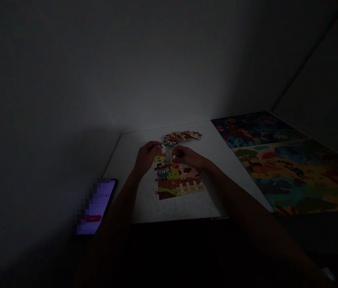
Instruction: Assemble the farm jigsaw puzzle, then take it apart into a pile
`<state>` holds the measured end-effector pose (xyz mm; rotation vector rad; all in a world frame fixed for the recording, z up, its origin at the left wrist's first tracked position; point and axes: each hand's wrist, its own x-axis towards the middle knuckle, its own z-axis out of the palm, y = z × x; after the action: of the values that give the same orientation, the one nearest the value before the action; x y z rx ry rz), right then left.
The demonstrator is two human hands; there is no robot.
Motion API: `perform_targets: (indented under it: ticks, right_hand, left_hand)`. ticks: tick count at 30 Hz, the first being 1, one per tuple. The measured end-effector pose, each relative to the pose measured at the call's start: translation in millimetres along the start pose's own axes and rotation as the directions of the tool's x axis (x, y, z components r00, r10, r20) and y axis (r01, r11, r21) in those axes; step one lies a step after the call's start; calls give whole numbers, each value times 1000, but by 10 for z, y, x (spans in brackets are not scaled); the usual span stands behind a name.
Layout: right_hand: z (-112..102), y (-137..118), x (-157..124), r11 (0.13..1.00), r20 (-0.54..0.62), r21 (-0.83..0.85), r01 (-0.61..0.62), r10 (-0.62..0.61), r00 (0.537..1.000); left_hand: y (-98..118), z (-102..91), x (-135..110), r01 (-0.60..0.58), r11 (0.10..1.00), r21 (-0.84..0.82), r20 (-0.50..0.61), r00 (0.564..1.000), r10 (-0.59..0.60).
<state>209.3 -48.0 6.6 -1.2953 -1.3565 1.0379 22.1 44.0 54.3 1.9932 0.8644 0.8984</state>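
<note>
Lit phone (pixel 96 206) lying at the left edge of the white bench (pixel 123 168), just beside the left forearm. Left hand (pixel 147 156) arched palm-down, fingers curled over the top edge of the part-built jigsaw (pixel 177 183); grip state cannot be told in this dim light. Right hand (pixel 187 157) reaches in from the right, its grip pinched together on a small jigsaw piece (pixel 170 161) at that same edge. Loose jigsaw pieces (pixel 182 138) lie heaped just beyond both hands. Far right, a large colourful printed picture (pixel 289 168).
</note>
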Motion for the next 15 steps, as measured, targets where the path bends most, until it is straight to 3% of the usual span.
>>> perform_targets:
  ticks: [7,15]
  right_hand:
    - [3,-4,5,997,-9,65,30,-30,1000]
    - [11,-9,31,988,-33,156,19,-14,999]
  left_hand:
    - [163,205,374,-85,995,44,82,993,82]
    - [131,428,881,4,998,-58,18,1000,-3]
